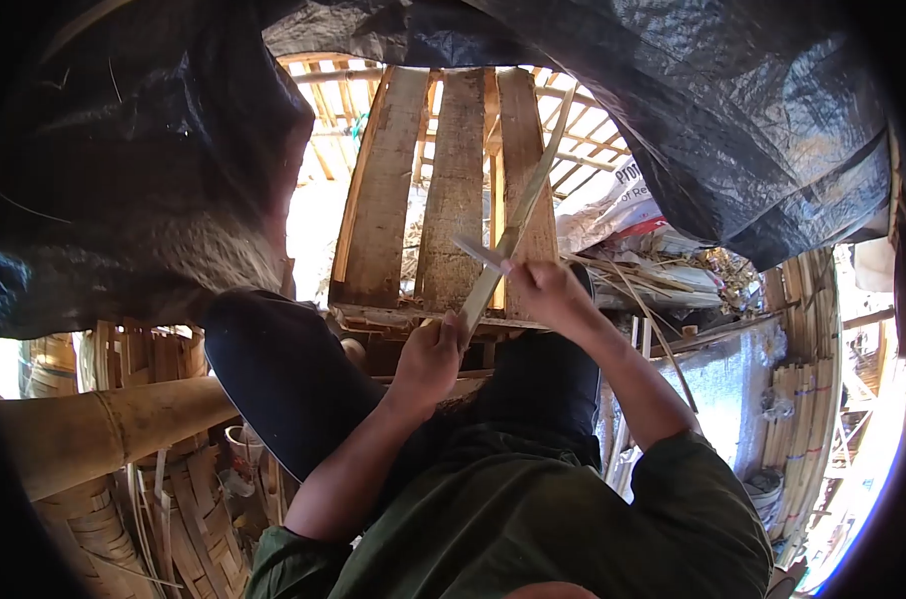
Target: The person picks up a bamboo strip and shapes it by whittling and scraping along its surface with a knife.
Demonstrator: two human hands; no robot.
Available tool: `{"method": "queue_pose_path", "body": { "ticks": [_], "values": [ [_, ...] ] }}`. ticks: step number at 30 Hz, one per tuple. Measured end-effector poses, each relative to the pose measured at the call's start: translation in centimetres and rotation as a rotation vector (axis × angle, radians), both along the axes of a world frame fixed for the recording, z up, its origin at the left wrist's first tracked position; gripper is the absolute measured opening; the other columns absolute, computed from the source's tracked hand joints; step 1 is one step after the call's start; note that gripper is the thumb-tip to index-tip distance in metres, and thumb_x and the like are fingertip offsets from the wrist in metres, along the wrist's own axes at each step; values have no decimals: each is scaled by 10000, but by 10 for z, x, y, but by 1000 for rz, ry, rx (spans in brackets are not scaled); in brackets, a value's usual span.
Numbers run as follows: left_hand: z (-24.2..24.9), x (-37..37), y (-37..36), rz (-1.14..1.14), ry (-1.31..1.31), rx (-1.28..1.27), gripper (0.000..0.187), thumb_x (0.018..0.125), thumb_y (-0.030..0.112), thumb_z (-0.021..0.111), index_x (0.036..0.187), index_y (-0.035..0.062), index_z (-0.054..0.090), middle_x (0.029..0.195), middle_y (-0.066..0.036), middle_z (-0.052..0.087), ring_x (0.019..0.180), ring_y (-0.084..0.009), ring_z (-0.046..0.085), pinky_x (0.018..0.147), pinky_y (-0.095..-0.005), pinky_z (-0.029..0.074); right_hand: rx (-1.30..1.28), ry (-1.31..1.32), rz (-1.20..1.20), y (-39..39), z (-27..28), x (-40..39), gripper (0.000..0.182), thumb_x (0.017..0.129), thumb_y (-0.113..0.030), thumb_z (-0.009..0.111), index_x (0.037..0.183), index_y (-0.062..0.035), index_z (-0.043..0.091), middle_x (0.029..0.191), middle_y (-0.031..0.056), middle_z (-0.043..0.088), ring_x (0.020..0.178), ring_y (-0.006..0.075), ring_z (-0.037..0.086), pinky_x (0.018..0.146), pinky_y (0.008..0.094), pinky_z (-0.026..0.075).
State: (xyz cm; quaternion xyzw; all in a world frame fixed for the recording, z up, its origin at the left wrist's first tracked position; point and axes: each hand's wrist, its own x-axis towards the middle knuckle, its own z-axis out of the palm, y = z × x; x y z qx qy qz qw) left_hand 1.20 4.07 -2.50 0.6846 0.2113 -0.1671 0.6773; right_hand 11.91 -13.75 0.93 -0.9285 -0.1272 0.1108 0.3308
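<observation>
My left hand is closed around the lower end of a long, flat bamboo strip. The strip slants up and to the right across a bench of wooden planks, tapering towards its far end. My right hand is a closed fist with a knife in it. The knife blade points up and left and crosses the strip just above my left hand. Most of the knife's handle is hidden inside my fingers.
Dark plastic sheeting hangs overhead and to both sides. A thick bamboo pole lies at the left by my knee. Thin strips and scraps are heaped right of the planks, near a printed white sack. Woven bamboo stands lower left.
</observation>
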Motion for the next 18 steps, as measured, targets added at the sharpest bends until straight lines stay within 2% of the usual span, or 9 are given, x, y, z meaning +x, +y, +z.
{"method": "queue_pose_path", "body": {
  "ticks": [2,4,6,8,10,11,12,14,18],
  "values": [
    [10,-1,0,-56,-47,112,505,1034,338,398,746,-25,599,575,-147,528,540,-244,533,573,-406,417,-84,7,61,0,0,-6,459,986,-351,536,741,31,610,624,239,571,594,395,622,559,439,466],
    [1,-2,-4,-38,-39,98,507,1030,345,402,754,-30,602,591,-170,540,556,-282,553,583,-418,421,-85,79,46,-3,3,5,484,991,-371,523,733,29,606,603,225,563,552,368,612,535,427,457],
    [-8,-2,-6,-20,-42,95,509,1025,352,407,762,-36,604,606,-194,553,572,-319,573,592,-431,425,-169,188,-128,-5,4,26,520,990,-404,517,718,31,604,593,220,554,532,344,607,520,424,454],
    [-12,-1,-5,-32,-91,152,506,1018,352,408,767,-42,603,621,-212,560,611,-360,602,607,-445,430,-161,89,-109,-7,-8,28,560,985,-437,511,695,34,598,567,212,539,519,308,605,506,422,450],
    [-6,-1,-2,-23,-54,91,498,1017,344,408,767,-42,601,625,-218,559,615,-363,601,606,-445,430,-39,114,-108,0,-14,7,576,977,-451,519,681,37,593,554,206,532,508,271,595,514,414,452],
    [-4,-2,-2,-29,-8,36,491,1015,335,407,766,-41,600,630,-225,557,618,-366,601,606,-446,430,-77,38,-10,-5,-20,6,587,970,-474,524,673,28,590,536,169,526,496,230,572,517,400,447],
    [-5,-4,-4,-21,-23,27,491,1015,335,407,766,-41,600,630,-225,557,618,-366,601,606,-446,430,-86,22,-4,-10,-24,13,587,970,-474,524,673,28,590,536,169,526,496,230,572,517,400,447],
    [-8,-7,-7,-43,-115,93,492,1015,339,407,767,-37,604,625,-220,551,604,-346,589,603,-437,426,-99,250,-28,-13,-18,25,610,961,-507,525,664,22,583,536,137,525,491,219,553,519,394,440],
    [-9,-5,-5,-37,-53,21,493,1018,344,411,767,-30,611,608,-196,546,581,-314,573,594,-428,418,-183,198,-99,-19,-15,48,651,959,-558,492,678,21,587,528,117,514,488,216,519,516,385,429]
  ]
}}
